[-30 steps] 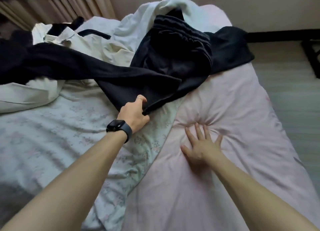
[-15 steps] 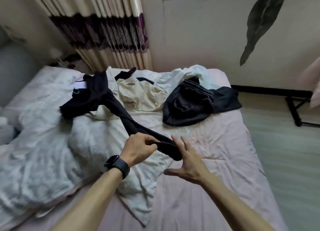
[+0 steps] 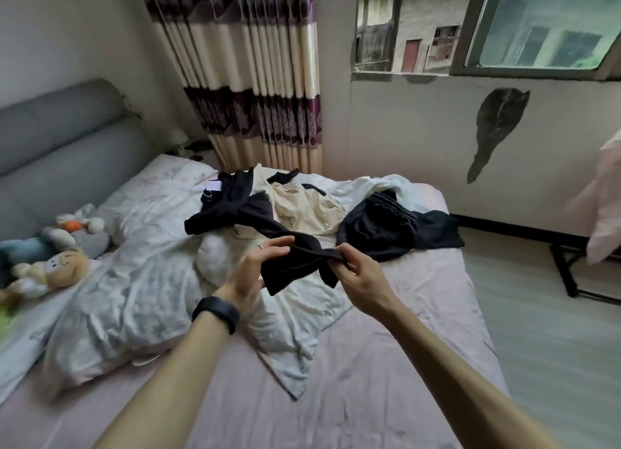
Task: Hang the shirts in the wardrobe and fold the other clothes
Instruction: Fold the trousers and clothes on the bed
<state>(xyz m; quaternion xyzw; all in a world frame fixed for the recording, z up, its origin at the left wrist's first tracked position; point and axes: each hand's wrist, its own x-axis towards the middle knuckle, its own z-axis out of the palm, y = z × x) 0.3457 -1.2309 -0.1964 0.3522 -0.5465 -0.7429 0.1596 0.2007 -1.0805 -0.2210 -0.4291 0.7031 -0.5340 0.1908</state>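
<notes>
The right hand (image 3: 359, 277), spread a moment ago, now pinches the black garment (image 3: 295, 263) beside the gripping left hand (image 3: 255, 274), above the bed (image 3: 403, 347).

Two hands (image 3: 250, 277) (image 3: 361, 277), one held garment (image 3: 295, 263) (black), one curtain (image 3: 255, 79)

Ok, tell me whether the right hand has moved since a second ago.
Yes. The right hand has lifted off the pink sheet it was pressing and now pinches the black garment in the air above it, opposite the left hand.

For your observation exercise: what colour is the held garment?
The garment is black; head view shows it best.
</notes>
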